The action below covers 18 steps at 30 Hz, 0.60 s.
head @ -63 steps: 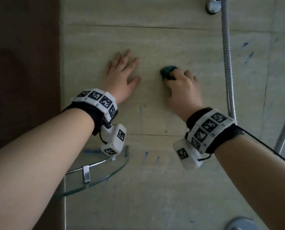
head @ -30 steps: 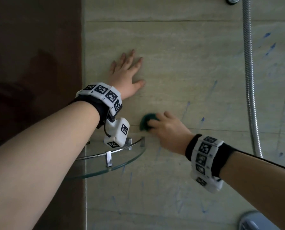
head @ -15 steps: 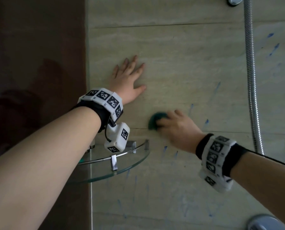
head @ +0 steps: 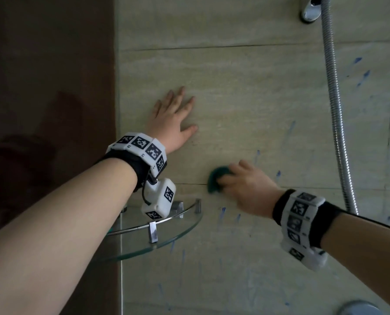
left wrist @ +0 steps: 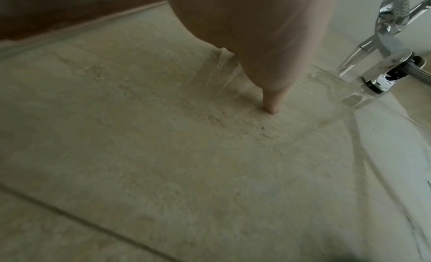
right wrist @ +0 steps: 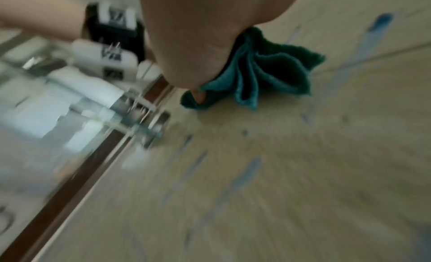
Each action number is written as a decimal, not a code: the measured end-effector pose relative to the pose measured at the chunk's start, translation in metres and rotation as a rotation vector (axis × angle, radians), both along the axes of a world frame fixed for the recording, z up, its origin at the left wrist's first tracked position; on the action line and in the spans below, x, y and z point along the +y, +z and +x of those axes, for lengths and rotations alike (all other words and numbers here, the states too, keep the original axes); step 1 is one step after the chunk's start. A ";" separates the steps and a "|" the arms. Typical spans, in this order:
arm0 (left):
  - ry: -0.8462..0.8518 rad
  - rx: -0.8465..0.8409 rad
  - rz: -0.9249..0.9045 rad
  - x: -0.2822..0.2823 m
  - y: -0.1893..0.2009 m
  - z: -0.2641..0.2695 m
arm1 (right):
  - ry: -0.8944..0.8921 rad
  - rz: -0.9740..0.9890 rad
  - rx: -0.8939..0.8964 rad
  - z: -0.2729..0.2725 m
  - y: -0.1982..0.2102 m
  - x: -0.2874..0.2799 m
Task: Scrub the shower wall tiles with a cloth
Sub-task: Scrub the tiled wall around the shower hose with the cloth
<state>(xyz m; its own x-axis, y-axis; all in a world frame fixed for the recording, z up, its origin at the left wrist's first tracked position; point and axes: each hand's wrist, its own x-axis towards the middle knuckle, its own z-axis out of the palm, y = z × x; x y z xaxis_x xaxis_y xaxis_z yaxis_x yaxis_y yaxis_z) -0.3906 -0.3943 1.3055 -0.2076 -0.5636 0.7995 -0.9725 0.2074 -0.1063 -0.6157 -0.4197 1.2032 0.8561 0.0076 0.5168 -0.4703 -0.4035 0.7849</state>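
Beige wall tiles (head: 246, 92) fill the head view, streaked with blue marks (head: 290, 129). My right hand (head: 246, 185) grips a bunched teal cloth (head: 214, 179) and presses it on the wall at a grout line, just right of the glass shelf. In the right wrist view the folded cloth (right wrist: 263, 72) sticks out under my palm, with blue streaks (right wrist: 247, 172) on the tile below. My left hand (head: 174, 117) lies flat on the tile up and to the left, fingers spread. One fingertip (left wrist: 270, 107) touches the tile in the left wrist view.
A glass corner shelf (head: 166, 237) with chrome brackets juts out below my left wrist. A chrome shower hose (head: 335, 114) hangs down the right side from a fitting (head: 311, 10). A dark brown wall (head: 48, 87) meets the tiles on the left. A chrome knob (head: 357, 309) shows at bottom right.
My right hand rubbed the cloth down from beside my left hand to the grout line by the shelf, then shifted it slightly right. The left hand stayed flat on the tile.
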 end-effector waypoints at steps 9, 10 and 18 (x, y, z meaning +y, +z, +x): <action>-0.013 0.010 0.009 0.000 0.002 0.007 | -0.015 -0.044 -0.251 0.014 0.053 0.003; -0.019 0.038 0.011 0.000 0.002 0.008 | -0.028 -0.054 -0.341 0.019 0.063 0.006; -0.001 0.152 0.003 -0.003 0.003 0.014 | -0.053 -0.057 -0.381 0.069 0.051 0.006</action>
<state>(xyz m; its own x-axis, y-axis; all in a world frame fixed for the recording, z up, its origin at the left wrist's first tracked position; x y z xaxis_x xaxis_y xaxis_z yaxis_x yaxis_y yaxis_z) -0.3769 -0.3972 1.3089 -0.0846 -0.5660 0.8201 -0.9772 0.2080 0.0427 -0.5465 -0.4132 1.2538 0.6026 0.0061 0.7980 -0.7517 -0.3314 0.5702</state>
